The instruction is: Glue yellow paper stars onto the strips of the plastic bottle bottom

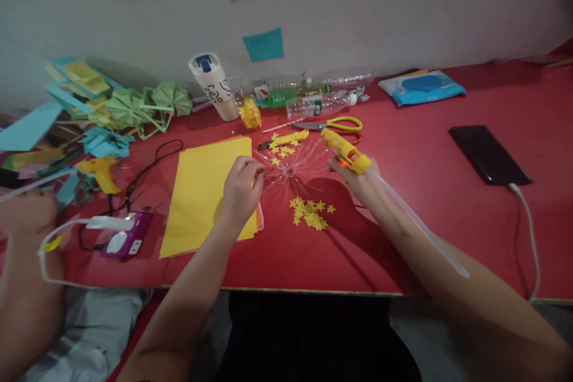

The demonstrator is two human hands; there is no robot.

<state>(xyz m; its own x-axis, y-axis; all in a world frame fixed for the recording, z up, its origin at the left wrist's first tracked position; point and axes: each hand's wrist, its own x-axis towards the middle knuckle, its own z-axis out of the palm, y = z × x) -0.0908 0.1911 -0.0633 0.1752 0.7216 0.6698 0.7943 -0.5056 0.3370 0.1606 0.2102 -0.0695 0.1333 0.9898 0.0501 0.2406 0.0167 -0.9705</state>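
Note:
A yellow hot glue gun (342, 149) is gripped in my right hand (358, 179), its clear glue stick (421, 224) sticking out back over the forearm. Between my hands lies a clear plastic piece (290, 172) cut into thin strips that fan out all round. My left hand (243, 185) is closed in a pinch at the left strip ends, above the edge of the yellow paper (201, 191). A small yellow bit shows by its fingers, but what they pinch is unclear. Small yellow paper stars (310, 215) lie in a pile in front, with several more (284, 152) behind.
Scissors (340, 125) and a yellow cutter (290, 138) lie behind. Clear bottles (313, 106), a tumbler (215, 86) and a wipes pack (421, 88) line the wall. A phone (489, 155) is at right. At left are a purple power strip (128, 236), another glue gun (101, 173) and another person's arm (33, 250).

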